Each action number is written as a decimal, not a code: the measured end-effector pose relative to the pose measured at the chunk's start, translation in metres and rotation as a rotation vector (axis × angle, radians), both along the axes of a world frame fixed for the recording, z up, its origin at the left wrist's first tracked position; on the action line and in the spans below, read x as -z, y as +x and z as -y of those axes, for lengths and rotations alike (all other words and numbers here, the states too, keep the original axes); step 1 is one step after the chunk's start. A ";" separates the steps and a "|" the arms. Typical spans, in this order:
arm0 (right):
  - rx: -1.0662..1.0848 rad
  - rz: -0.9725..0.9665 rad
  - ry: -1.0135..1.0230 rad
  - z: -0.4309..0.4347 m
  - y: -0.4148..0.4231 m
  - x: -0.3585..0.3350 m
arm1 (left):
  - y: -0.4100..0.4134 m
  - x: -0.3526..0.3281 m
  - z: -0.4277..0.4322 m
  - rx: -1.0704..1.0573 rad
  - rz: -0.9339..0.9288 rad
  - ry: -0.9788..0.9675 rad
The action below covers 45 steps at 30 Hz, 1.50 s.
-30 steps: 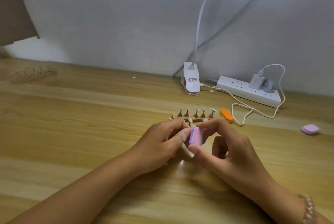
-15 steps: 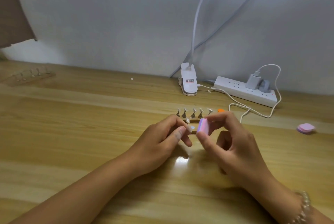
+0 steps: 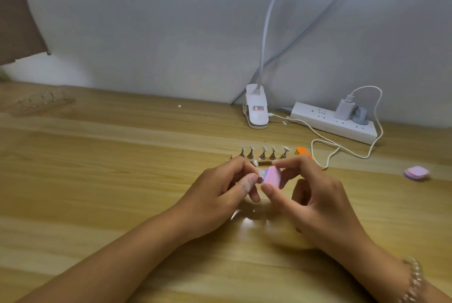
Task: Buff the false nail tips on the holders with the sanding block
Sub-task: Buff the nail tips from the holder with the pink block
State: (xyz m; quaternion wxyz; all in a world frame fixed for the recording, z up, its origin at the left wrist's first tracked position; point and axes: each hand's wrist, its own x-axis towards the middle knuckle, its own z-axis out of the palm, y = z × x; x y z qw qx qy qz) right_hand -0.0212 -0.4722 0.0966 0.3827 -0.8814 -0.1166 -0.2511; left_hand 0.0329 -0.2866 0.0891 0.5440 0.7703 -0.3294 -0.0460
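My right hand (image 3: 315, 202) pinches a small pink sanding block (image 3: 272, 176) between thumb and forefinger. My left hand (image 3: 220, 195) pinches a nail holder whose clear false nail tip (image 3: 261, 175) shows at the fingertips, touching the block's left face. Both hands hover over the middle of the wooden table (image 3: 97, 180). Just behind them stands a row of several metal holders with nail tips (image 3: 263, 152) on a strip base.
An orange block (image 3: 303, 151) lies right of the row. A second pink block (image 3: 416, 172) sits at the far right. A white lamp clip (image 3: 256, 113), a power strip (image 3: 332, 121) and a looping white cable (image 3: 325, 153) lie at the back. A clear holder rack (image 3: 40, 102) rests far left.
The pink block has turned in my right hand and shifted along the nail tip, ending tilted against it. Both hands stayed over the same spot.
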 end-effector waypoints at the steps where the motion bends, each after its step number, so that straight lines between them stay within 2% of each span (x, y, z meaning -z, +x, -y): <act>1: 0.013 -0.002 0.030 0.001 0.001 -0.001 | -0.001 0.000 0.000 0.000 -0.006 0.002; 6: -0.081 0.048 -0.110 -0.008 -0.006 0.001 | 0.000 -0.001 -0.002 -0.006 0.067 0.080; 10: -0.030 -0.052 0.068 -0.001 0.000 0.000 | 0.001 0.001 -0.002 -0.006 0.091 0.111; 14: -0.100 0.004 -0.080 -0.006 -0.004 0.002 | 0.002 0.003 -0.002 0.029 0.079 0.097; 18: -0.067 -0.060 0.097 0.001 0.000 0.000 | 0.005 0.006 -0.001 0.038 0.040 0.049; 22: -0.121 -0.009 -0.051 -0.007 -0.004 0.005 | 0.007 0.008 -0.001 0.020 0.028 0.040; 26: 0.004 -0.037 0.071 0.000 0.001 0.001 | 0.005 0.007 0.000 0.061 -0.036 0.008; 30: -0.069 0.014 -0.117 -0.008 -0.004 0.006 | 0.007 0.008 -0.001 0.031 -0.018 0.029; 34: 0.015 -0.022 -0.011 0.000 0.001 0.003 | 0.005 0.007 0.000 0.054 -0.098 0.002; 38: -0.049 0.017 -0.166 -0.008 -0.004 0.006 | 0.008 0.008 -0.001 0.014 -0.064 0.038; 42: 0.003 -0.016 -0.002 -0.002 0.001 0.002 | 0.006 0.007 0.001 0.039 -0.091 0.025; 45: -0.027 0.006 -0.098 -0.006 -0.002 0.003 | 0.006 0.007 0.000 0.033 -0.083 0.036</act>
